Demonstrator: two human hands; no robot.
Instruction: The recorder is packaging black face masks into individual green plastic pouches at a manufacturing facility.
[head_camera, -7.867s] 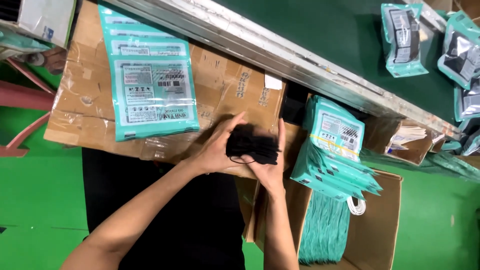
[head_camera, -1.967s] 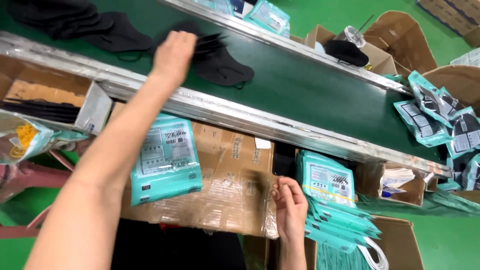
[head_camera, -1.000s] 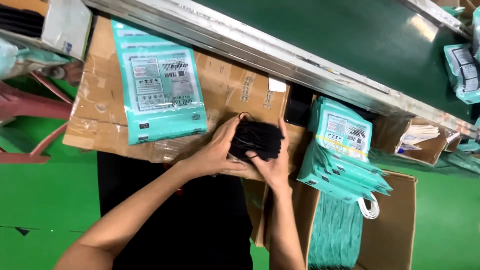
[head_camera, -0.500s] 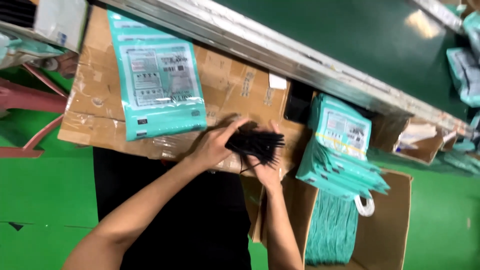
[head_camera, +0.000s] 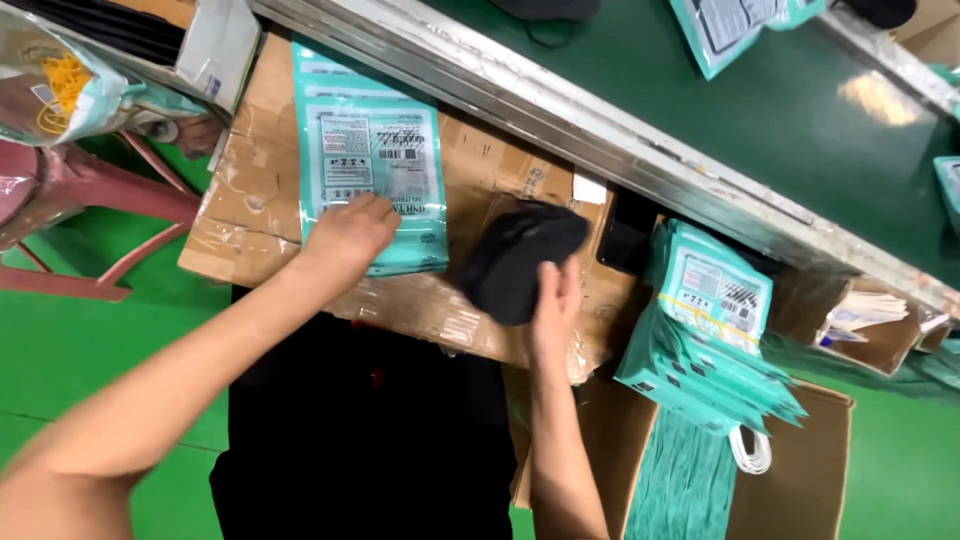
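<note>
My right hand (head_camera: 553, 300) sits just right of the frame's centre, its fingers closed around the lower right edge of a stack of black masks (head_camera: 520, 258); the thumb side presses the stack from below, so I read it as a firm hold. The stack lies tilted on the cardboard work surface (head_camera: 250, 190), its top corner close to the metal rail of the conveyor belt (head_camera: 640, 150).

My left hand (head_camera: 345, 232) is left of centre, fingers curled and lying on the lower edge of a flat teal pouch (head_camera: 372, 165). I can't tell whether the fingertips pinch that edge or only press on it. The pouch lies printed side up, its long side running toward the rail, its lower right corner just beside the masks.

Between the two hands there is a narrow strip of bare taped cardboard. The near edge of the cardboard runs just below both wrists.

To the right, a banded bundle of teal pouches (head_camera: 705, 330) leans over an open cardboard box (head_camera: 800, 480), near my right forearm. In the upper left of the frame sits a clear bag with yellow rubber bands (head_camera: 60, 85), with a red stool (head_camera: 90, 200) below it. The green belt fills the upper right, with more pouches lying on it.
</note>
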